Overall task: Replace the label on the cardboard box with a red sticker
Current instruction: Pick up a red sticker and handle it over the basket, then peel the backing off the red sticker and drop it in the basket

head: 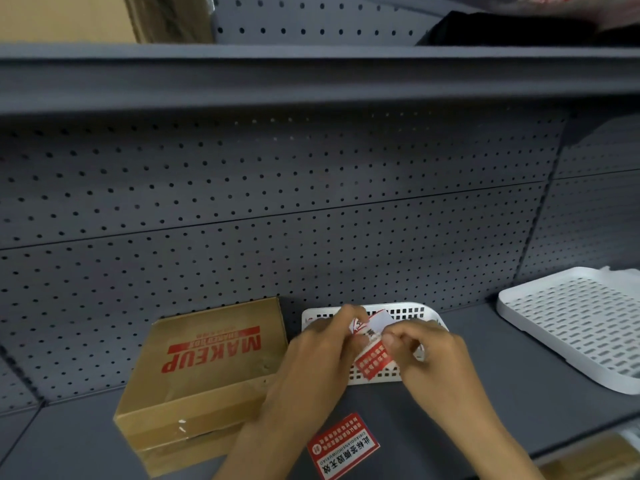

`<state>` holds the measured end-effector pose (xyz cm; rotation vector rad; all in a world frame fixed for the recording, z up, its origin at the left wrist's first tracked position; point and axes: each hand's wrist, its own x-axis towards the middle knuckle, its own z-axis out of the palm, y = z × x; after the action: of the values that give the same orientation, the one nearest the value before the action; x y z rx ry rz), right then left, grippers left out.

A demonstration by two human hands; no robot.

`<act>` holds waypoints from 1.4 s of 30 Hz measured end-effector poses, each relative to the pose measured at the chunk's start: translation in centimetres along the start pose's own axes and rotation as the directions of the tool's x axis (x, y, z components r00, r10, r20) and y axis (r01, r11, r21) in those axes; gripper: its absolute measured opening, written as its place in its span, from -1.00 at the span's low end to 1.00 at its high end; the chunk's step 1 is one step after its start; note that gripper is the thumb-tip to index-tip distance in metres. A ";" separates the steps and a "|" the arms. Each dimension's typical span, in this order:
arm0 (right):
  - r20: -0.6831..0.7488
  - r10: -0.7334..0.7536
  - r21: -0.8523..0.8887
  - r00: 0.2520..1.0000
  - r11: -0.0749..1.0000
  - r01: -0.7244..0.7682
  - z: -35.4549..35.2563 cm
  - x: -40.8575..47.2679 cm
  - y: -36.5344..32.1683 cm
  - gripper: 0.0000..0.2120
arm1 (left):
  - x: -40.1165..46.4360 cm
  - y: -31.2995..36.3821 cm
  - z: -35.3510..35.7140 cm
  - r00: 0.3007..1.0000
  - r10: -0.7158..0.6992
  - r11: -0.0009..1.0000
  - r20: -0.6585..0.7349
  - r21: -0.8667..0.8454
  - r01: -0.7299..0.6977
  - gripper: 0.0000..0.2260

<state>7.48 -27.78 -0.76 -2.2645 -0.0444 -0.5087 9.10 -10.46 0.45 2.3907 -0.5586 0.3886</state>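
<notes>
While both hands (367, 344) pinch a red sticker (372, 358), apparently peeling it, the cardboard box (204, 372) sits on a grey shelf (502, 393).

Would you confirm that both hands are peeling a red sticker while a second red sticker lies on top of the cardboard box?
Not quite. In the head view the second red sticker lies on the shelf, beside the cardboard box. Both hands, left hand and right hand, do hold a red sticker.
</notes>
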 end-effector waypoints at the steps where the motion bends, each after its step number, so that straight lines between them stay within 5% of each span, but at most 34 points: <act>1: 0.001 0.017 0.010 1.000 1.000 -0.017 -0.2 0.3 0.3 -0.80 | 0.1 -0.2 0.1 1.000 -0.021 1.000 0.013 -0.010 0.021 -0.75; 4: 0.019 0.091 0.032 0.996 0.995 -0.092 -0.4 1.3 1.2 -0.76 | 0.3 -1.0 0.4 0.996 -0.084 0.996 -0.036 -0.027 0.083 -0.55; 9: 0.018 0.227 0.154 0.974 0.962 -0.227 -0.4 3.9 2.4 -0.70 | 0.2 -1.5 1.0 0.987 -0.107 0.994 -0.118 -0.033 0.104 -0.66; 17: 0.136 0.266 0.078 0.954 0.958 -0.278 2.0 8.2 6.1 -0.78 | -0.2 -2.5 0.7 0.959 -0.094 0.995 -0.267 -0.051 0.084 -0.66; 25: 0.038 0.102 -0.173 0.994 0.980 -0.094 3.8 7.6 7.5 -0.81 | -2.9 -2.6 0.4 0.906 -0.082 0.997 -0.414 -0.040 0.072 -0.73; 30: -0.055 -0.212 -0.117 0.976 0.972 0.204 3.2 3.7 4.3 -0.86 | -6.3 -2.4 2.8 0.907 -0.018 1.000 -0.421 -0.018 0.012 -0.78; 32: 0.035 -0.299 -0.057 0.954 0.952 0.300 3.2 1.9 3.3 -0.89 | -7.3 -2.7 3.7 0.918 -0.092 0.992 -0.385 -0.111 0.053 -0.76; 34: 0.283 -0.322 -0.072 0.903 0.932 0.355 3.9 0.6 3.2 -0.85 | -8.2 -3.3 4.3 0.924 -0.165 0.979 -0.345 -0.167 0.113 -0.73; 37: 0.675 -0.192 -0.154 0.713 0.907 0.391 6.0 -0.7 4.1 -0.53 | -9.8 -4.5 4.8 0.931 -0.227 0.968 -0.286 -0.171 0.183 -0.72; 39: 0.748 -0.131 -0.228 0.651 0.871 0.436 7.0 -1.0 4.8 -0.37 | -10.7 -5.2 5.0 0.934 -0.256 0.962 -0.248 -0.162 0.220 -0.72; 42: 0.760 -0.112 -0.277 0.640 0.835 0.475 7.5 -0.8 5.0 -0.41 | -11.7 -5.8 5.2 0.940 -0.272 0.960 -0.206 -0.123 0.251 -0.71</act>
<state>10.33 -25.68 -9.09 -2.8116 -0.8090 0.3011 2.49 -6.31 -11.25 2.2540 -0.1498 0.4893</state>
